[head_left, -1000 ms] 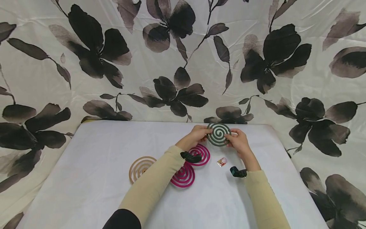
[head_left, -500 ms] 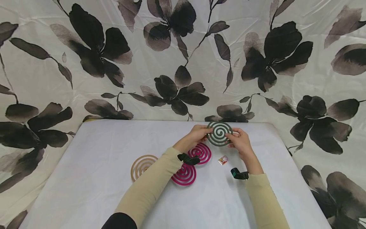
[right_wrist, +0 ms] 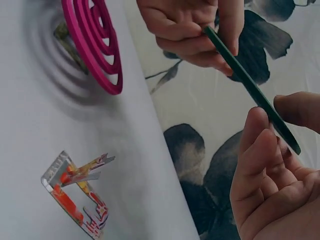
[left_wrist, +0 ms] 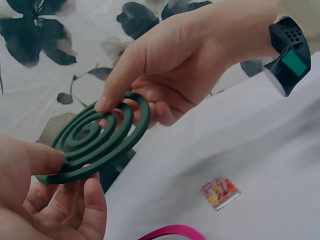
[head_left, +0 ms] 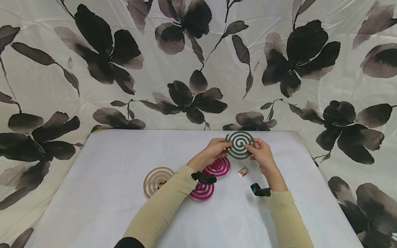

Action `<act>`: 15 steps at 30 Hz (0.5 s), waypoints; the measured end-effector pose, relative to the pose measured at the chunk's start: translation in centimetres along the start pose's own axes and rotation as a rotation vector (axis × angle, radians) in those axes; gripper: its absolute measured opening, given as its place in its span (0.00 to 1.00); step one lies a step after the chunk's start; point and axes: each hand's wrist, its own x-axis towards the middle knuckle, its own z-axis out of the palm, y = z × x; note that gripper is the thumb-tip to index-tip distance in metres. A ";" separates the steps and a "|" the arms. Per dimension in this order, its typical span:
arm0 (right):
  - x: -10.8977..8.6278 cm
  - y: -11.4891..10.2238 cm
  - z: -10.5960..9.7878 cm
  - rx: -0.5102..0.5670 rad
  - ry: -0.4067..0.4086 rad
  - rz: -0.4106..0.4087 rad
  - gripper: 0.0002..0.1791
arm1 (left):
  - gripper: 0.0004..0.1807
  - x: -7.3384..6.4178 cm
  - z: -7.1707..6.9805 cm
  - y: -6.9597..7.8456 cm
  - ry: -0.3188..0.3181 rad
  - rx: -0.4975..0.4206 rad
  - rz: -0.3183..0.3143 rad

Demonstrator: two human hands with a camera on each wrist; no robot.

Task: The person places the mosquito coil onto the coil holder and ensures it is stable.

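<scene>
My left hand [head_left: 215,148] pinches the left rim of a dark green mosquito coil [head_left: 241,144], thumb on its face. On the opposite rim, my right hand [head_left: 261,155] pinches the same coil. It hangs in the air, tilted, above the far edge of the table. In the right wrist view it shows edge-on between the thumb and fingers of both hands. Below the hands lies a small printed tin coil stand [right_wrist: 75,195], its narrow tongue bent up. One pink coil [head_left: 218,167] is near my left wrist, raised over the table on a small stand [right_wrist: 70,47].
Another pink coil [head_left: 203,191] and a tan coil [head_left: 152,184] lie partly hidden by my left forearm. A small dark piece shows near the tan coil's middle. The white table [head_left: 102,193] ends at a flower-printed cloth [head_left: 192,62] behind.
Both hands keep hold of the green coil, which has shifted slightly right and turned a little. The view has moved slightly; the coils on the table look unmoved.
</scene>
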 end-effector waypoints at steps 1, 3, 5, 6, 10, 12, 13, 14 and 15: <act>-0.1 0.0 0.0 -0.003 -0.002 -0.002 0.22 | 0.12 -0.2 0.1 -0.1 -0.003 -0.008 -0.002; -0.3 0.1 0.0 -0.009 -0.001 -0.005 0.21 | 0.12 -0.5 0.3 -0.3 -0.009 -0.024 -0.008; -0.5 0.3 0.0 -0.014 0.003 -0.005 0.21 | 0.11 -0.8 0.4 -0.6 -0.022 -0.044 -0.010; -0.6 0.4 0.0 -0.016 0.009 -0.005 0.21 | 0.11 -0.9 0.5 -0.8 -0.031 -0.054 -0.012; -1.4 0.8 0.2 -0.017 0.035 -0.003 0.22 | 0.10 -1.2 0.4 -1.5 -0.079 -0.094 -0.023; -1.7 1.1 0.4 -0.011 0.041 -0.008 0.22 | 0.10 -1.4 0.4 -1.8 -0.103 -0.108 -0.022; -2.0 1.2 0.4 -0.008 0.043 -0.010 0.22 | 0.10 -1.5 0.3 -1.9 -0.117 -0.121 -0.024; -2.1 1.4 0.5 -0.006 0.043 -0.013 0.23 | 0.09 -1.6 0.3 -2.1 -0.127 -0.131 -0.023; -2.3 1.6 0.5 -0.005 0.042 -0.013 0.23 | 0.09 -1.7 0.3 -2.4 -0.139 -0.144 -0.024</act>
